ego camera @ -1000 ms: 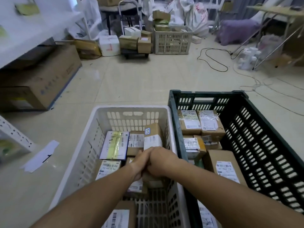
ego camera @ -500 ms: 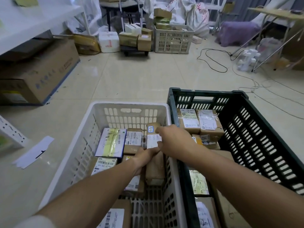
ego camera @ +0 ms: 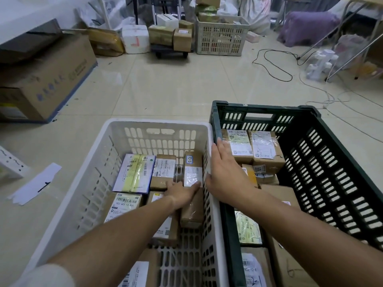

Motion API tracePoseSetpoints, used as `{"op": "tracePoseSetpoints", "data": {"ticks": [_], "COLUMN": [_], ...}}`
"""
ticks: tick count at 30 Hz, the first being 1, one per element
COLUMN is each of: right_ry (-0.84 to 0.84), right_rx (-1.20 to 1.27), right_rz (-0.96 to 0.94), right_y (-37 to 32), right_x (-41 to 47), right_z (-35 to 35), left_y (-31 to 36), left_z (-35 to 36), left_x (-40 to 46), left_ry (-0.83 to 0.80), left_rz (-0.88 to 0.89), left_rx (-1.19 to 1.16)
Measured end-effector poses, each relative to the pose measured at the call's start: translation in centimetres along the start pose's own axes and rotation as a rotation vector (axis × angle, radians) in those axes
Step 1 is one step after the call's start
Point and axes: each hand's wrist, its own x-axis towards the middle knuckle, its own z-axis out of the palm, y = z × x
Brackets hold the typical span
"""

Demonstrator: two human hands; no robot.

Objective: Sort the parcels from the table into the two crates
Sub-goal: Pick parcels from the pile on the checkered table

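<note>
Left hand (ego camera: pixel 182 193) fingers (ego camera: pixel 193 186) spread flat atop the long brown parcel (ego camera: pixel 192 195); right hand (ego camera: pixel 226 172) spread, empty.

Parcel labels (ego camera: pixel 163 167), perhaps too blurred.

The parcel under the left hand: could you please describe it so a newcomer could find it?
In the white crate, look along its right wall. The long brown parcel lies there lengthwise; unlike its neighbours, it carries a small blue-edged sticker at its far end.

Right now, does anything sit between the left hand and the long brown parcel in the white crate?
Nothing visible: the left hand already rests on the long brown parcel, inside the white crate.
</note>
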Motion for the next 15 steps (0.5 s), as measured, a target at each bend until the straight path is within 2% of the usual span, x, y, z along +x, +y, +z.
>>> {"op": "tracePoseSetpoints", "data": {"ticks": [2,5,8,11,13,15], "right_ry": [-0.004,-0.001,0.011,0.011,0.011,0.018], "right_rx": [-0.019,-0.03,-0.02,-0.01,-0.001,0.004], "right_rz": [0.006,0.004,0.007,0.022,0.021,0.017], "right_y": [0.1,0.2,0.2,0.1,0.1,0.1], "right_x": [0.1,0.3,0.5,0.6,0.5,0.5], "right_z": [0.1,0.3,0.4,0.4,0.4,0.3], "left_y": [0.1,0.0,0.1,0.5,0.9,1.2], "left_z": [0.1,-0.3,-0.8,-1.3,-2.0,-3.1], "left_x": [0.5,0.9,1.3,1.6,1.4,1.2], "left_ry": [0.009,-0.022,0.04,0.053,-0.005,-0.155], "left_rz": [-0.004,0.002,0.052,0.067,0.082,0.106], "left_rx": [0.073,0.027,-0.046,0.009,0.057,0.099]}}
